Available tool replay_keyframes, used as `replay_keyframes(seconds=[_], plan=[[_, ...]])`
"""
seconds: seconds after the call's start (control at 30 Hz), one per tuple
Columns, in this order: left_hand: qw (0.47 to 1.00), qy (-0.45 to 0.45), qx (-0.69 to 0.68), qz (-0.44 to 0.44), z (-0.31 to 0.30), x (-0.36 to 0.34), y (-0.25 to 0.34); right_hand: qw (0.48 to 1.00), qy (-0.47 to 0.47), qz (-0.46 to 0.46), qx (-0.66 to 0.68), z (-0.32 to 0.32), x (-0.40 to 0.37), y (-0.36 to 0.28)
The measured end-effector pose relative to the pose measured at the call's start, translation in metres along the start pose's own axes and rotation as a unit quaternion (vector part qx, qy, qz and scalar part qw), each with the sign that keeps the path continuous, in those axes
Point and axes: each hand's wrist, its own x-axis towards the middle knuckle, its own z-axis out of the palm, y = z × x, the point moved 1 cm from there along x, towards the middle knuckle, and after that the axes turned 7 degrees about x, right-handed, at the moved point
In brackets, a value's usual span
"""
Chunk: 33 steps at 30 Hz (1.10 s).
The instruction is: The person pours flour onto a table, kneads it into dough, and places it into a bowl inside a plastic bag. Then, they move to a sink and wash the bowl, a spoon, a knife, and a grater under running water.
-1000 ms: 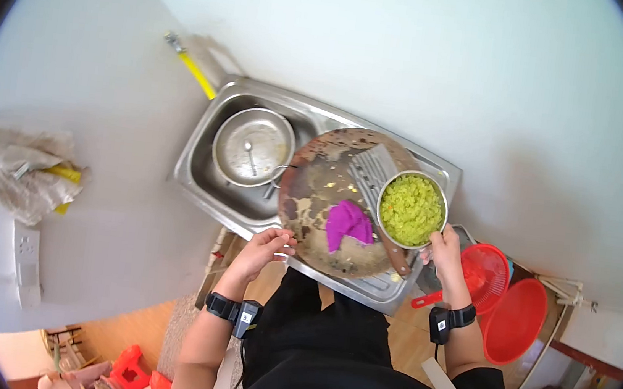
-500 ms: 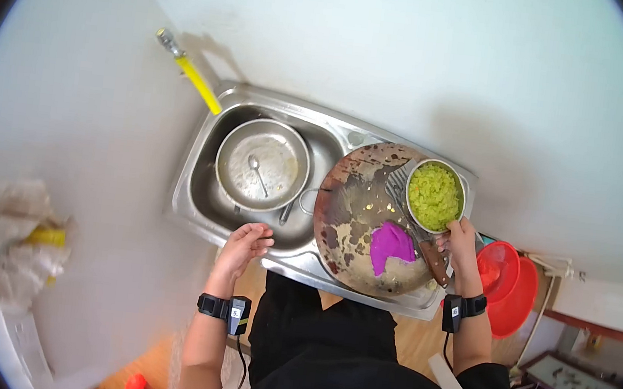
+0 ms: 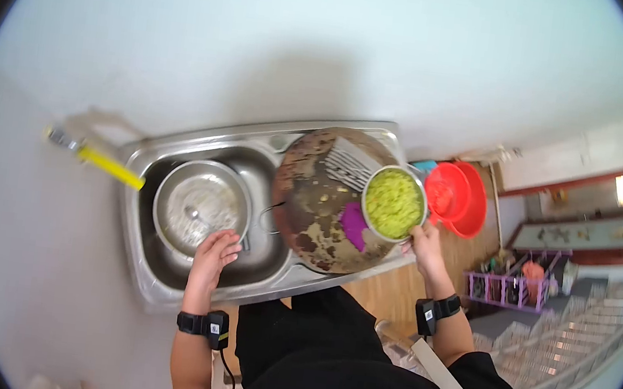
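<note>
My right hand (image 3: 426,247) grips the rim of a round metal bowl (image 3: 395,204) filled with finely chopped green vegetable. This bowl is over the right edge of a worn round chopping board (image 3: 306,221). On the board lie a slotted metal spatula (image 3: 347,165), its handle hidden by the bowl, and a purple cloth-like piece (image 3: 354,225), partly covered too. My left hand (image 3: 215,254) hovers by the near rim of a wide metal basin (image 3: 178,214), fingers loosely apart and holding nothing. Inside the basin rests a spoon (image 3: 194,214).
The basin sits in a steel sink (image 3: 137,251), with the board on its right side. A tap with a yellow hose (image 3: 111,166) juts in at left. Two red plastic vessels (image 3: 468,212) stand right of the board. Farther right are a purple rack (image 3: 504,291) and stair railings (image 3: 571,339).
The view has turned right, bringing in the rack and railings. The bowl in my right hand has shifted toward the board's near right edge. My left hand now overlaps the basin's near rim.
</note>
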Motion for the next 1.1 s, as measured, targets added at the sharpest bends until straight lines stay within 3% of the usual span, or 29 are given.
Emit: replay_keyframes(seconds=[0.17, 0.43, 0.53, 0.6, 0.67, 0.73, 0.83, 0.97, 1.03, 1.1], plan=[[0.999, -0.039, 0.023, -0.003, 0.021, 0.008, 0.001, 0.999, 0.030, 0.040, -0.002, -0.041, -0.042, 0.021], [0.993, 0.075, 0.066, 0.056, 0.073, -0.025, -0.010, 0.988, 0.110, 0.069, 0.086, -0.170, -0.050, 0.074], [0.993, 0.053, 0.049, 0.090, 0.123, -0.029, -0.024, 0.987, 0.105, 0.035, 0.113, -0.229, -0.033, 0.107], [0.992, -0.003, 0.062, 0.106, 0.169, -0.022, -0.031, 0.988, 0.133, 0.053, 0.064, -0.269, -0.033, 0.120], [0.963, 0.044, 0.217, 0.154, 0.273, -0.064, -0.026, 0.984, 0.158, 0.080, 0.029, -0.307, -0.044, 0.141], [0.954, -0.003, 0.268, 0.133, 0.326, -0.074, -0.032, 0.961, 0.233, 0.011, 0.148, -0.333, -0.074, 0.150], [0.947, -0.078, 0.285, 0.127, 0.376, -0.067, -0.035, 0.929, 0.318, -0.023, 0.189, -0.362, -0.134, 0.186], [0.924, -0.154, 0.307, 0.168, 0.430, -0.066, -0.050, 0.878, 0.419, 0.116, 0.199, -0.346, -0.215, 0.309], [0.900, -0.194, 0.350, 0.175, 0.455, -0.080, -0.067, 0.822, 0.500, 0.181, 0.204, -0.333, -0.286, 0.309], [0.916, -0.248, 0.278, 0.147, 0.464, -0.074, -0.090, 0.765, 0.551, 0.194, 0.273, -0.316, -0.338, 0.337]])
